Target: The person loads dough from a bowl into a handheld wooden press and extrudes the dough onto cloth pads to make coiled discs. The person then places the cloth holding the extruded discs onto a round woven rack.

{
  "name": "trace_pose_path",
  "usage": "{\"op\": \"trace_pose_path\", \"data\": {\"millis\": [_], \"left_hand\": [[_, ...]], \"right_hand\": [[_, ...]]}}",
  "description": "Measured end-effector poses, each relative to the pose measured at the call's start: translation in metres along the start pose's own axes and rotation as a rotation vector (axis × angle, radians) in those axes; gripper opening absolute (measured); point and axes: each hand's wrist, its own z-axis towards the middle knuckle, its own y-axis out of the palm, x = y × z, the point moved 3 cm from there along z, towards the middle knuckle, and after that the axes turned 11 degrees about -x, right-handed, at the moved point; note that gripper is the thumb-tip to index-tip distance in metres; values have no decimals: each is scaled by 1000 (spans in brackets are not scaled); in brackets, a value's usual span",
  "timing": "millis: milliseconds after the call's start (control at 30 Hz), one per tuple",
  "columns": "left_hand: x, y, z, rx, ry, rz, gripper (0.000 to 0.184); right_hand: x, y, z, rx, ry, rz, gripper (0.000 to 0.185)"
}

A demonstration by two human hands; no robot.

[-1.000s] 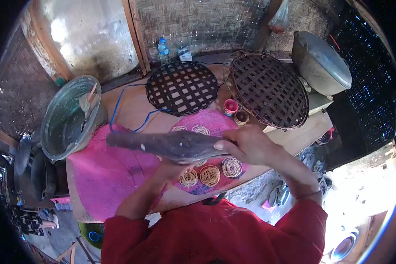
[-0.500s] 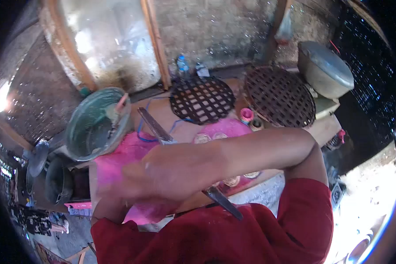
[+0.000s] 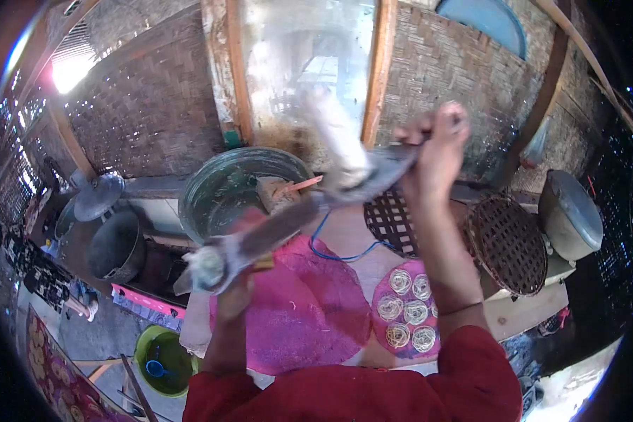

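A long, flat, two-handled wooden tool [image 3: 281, 226] slants across the view, blurred by motion. My right hand [image 3: 439, 144] grips its raised far end. Below its near end is my left hand [image 3: 235, 294], closed on it as far as I can see; its fingers are partly hidden. A white cylinder [image 3: 337, 133], probably dough, stands up from the tool near my right hand. Pale dough [image 3: 207, 267] also shows at the near end. Underneath lies a pink sheet [image 3: 295, 316], and to its right several coiled noodle nests [image 3: 415, 313] rest on pink material.
Behind the tool stands a green basin [image 3: 211, 190] with a pink-handled utensil. Woven trays [image 3: 510, 246] and a lidded metal pot [image 3: 570, 211] are on the right. At left are a dark pot [image 3: 116, 246] and, lower, a green bucket [image 3: 165, 359]. A blue cord [image 3: 323, 254] crosses the table.
My right arm, earlier crossed over in front of me, now reaches forward to the right. The tool has swung to the opposite slant and been lifted. The view has shifted left.
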Motion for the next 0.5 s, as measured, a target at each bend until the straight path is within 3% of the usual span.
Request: {"op": "trace_pose_path", "data": {"millis": [67, 167, 233, 267, 300, 367, 400, 467, 500], "left_hand": [[55, 5, 5, 169, 497, 88, 46], [153, 7, 7, 550, 1005, 98, 29], [193, -28, -17, 644, 1101, 165, 25], [205, -55, -29, 305, 1081, 286, 23], [208, -58, -36, 325, 1015, 410, 23], [205, -64, -46, 405, 892, 623, 23], [196, -72, -48, 463, 850, 671, 23], [174, -89, -53, 556, 764, 731, 23], [164, -98, -56, 585, 729, 745, 24]], "right_hand": [[61, 37, -29, -32, 290, 31, 25], [166, 66, -62, -384, 730, 223, 39], [232, 43, -67, -1145, 371, -726, 27], [253, 30, -73, -1328, 279, -1204, 24], [272, 13, -81, -1471, 149, -1692, 22], [321, -28, -94, -1551, -69, -1897, 27], [326, -26, -97, -1566, -76, -1891, 27], [336, -21, -100, -1648, 163, -1822, 28], [332, -10, -96, -1670, 162, -1819, 28]]}}
